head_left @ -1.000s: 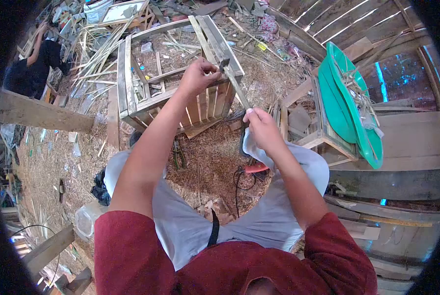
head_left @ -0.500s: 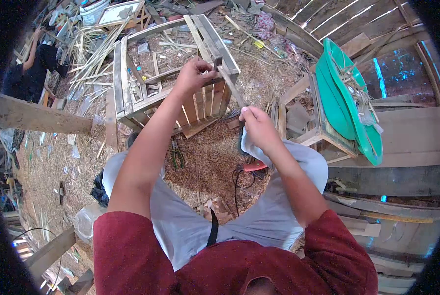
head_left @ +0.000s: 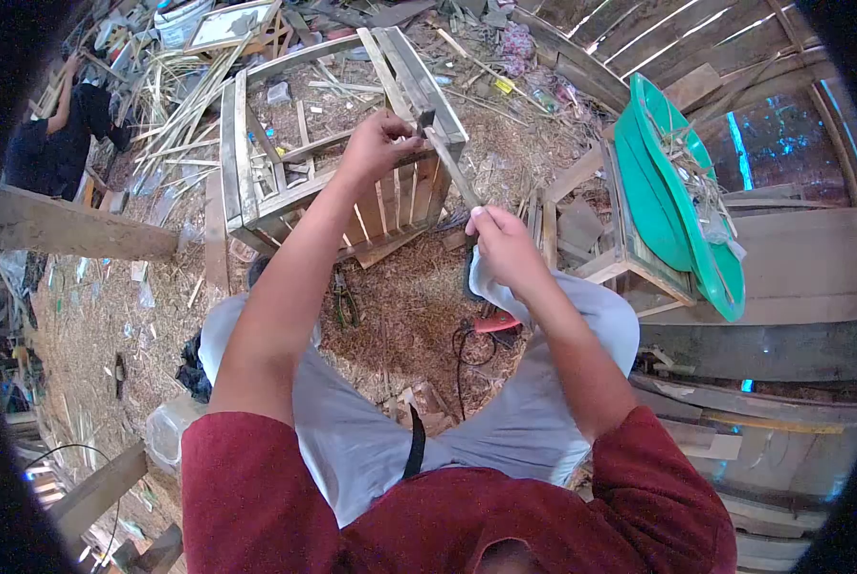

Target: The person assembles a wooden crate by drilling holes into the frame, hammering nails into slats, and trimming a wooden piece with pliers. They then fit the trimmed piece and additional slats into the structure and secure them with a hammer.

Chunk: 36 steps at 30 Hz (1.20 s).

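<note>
Roughly, slatted crate (head_left: 390,78) under and beyond the left hand (head_left: 378,151); green basin (head_left: 639,182), to the right hand's (head_left: 507,251) right, holds thin sticks (head_left: 698,180). Right hand grips the hammer (head_left: 453,172), its head beside the left's curled, closed fingers; anything pinched there, too small to tell.

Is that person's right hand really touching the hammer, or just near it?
Touching. The head view shows the right hand wrapped around the lower end of the handle of the hammer, with no gap between them.
</note>
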{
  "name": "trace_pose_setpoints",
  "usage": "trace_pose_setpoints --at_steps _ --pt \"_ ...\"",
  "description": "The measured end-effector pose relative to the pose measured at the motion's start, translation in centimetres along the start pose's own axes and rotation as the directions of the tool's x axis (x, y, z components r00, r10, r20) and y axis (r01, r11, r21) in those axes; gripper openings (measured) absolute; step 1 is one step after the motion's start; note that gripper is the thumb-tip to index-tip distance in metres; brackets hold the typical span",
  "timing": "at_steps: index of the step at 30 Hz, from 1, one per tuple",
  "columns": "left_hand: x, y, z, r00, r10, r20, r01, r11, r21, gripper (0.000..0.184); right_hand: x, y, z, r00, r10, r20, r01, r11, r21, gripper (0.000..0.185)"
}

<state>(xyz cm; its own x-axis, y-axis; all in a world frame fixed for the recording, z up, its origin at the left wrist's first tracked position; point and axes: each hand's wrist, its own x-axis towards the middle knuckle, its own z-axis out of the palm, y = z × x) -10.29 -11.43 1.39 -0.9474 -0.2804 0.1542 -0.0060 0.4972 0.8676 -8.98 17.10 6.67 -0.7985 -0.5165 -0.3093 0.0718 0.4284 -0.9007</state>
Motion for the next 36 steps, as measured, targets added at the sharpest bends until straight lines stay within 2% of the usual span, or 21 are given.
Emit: trace_pose_setpoints --at_steps 4,7,13,15,18,22,25,31,36 --pt "-0.1 -0.6 0.3 0.993 0.073 -0.089 -0.074 0.997 -0.01 0.022 -1.2 -2.2 0.0 0.995 0.097 0.001 -0.095 0.983 0.156 0.037" --pt "0.0 -0.4 0.5 0.995 0.061 -0.075 -0.062 0.998 -0.007 0.021 -1.2 -2.9 0.0 0.991 0.133 0.014 -0.134 0.989 0.07 0.036" --pt "-0.2 -0.3 0.1 0.998 0.047 -0.035 -0.047 0.999 0.012 0.023 -0.5 -0.8 0.1 0.999 -0.04 -0.014 0.04 0.999 0.008 0.036" --pt "0.2 -0.9 0.5 0.992 0.106 -0.073 -0.107 0.994 -0.014 0.022 -0.6 -1.1 0.1 1.0 0.018 0.006 -0.019 0.999 0.044 0.036" --pt "0.0 -0.8 0.6 0.996 0.038 -0.08 -0.042 0.997 -0.057 0.021 -0.5 -1.2 0.2 1.0 0.004 0.009 -0.005 0.997 0.073 0.035" --pt "0.2 -0.4 0.5 1.0 0.022 -0.016 -0.022 1.0 0.009 0.02 0.0 -0.7 0.1 0.998 0.029 0.059 -0.032 0.998 0.057 0.034" --pt "-0.3 0.3 0.1 0.999 0.02 -0.025 -0.019 1.0 0.025 0.02 -0.9 -2.2 0.1 0.999 0.005 0.044 -0.014 0.978 0.206 0.033" --pt "0.2 -0.7 0.2 0.999 0.048 0.011 -0.048 0.998 0.044 0.022 -0.7 -1.8 0.4 0.995 0.086 0.055 -0.092 0.989 0.117 0.034" --pt "0.3 -1.4 -0.2 0.999 0.051 0.013 -0.05 0.998 -0.036 0.028 -0.2 -1.7 -0.1 0.993 0.093 0.074 -0.106 0.978 0.182 0.036"
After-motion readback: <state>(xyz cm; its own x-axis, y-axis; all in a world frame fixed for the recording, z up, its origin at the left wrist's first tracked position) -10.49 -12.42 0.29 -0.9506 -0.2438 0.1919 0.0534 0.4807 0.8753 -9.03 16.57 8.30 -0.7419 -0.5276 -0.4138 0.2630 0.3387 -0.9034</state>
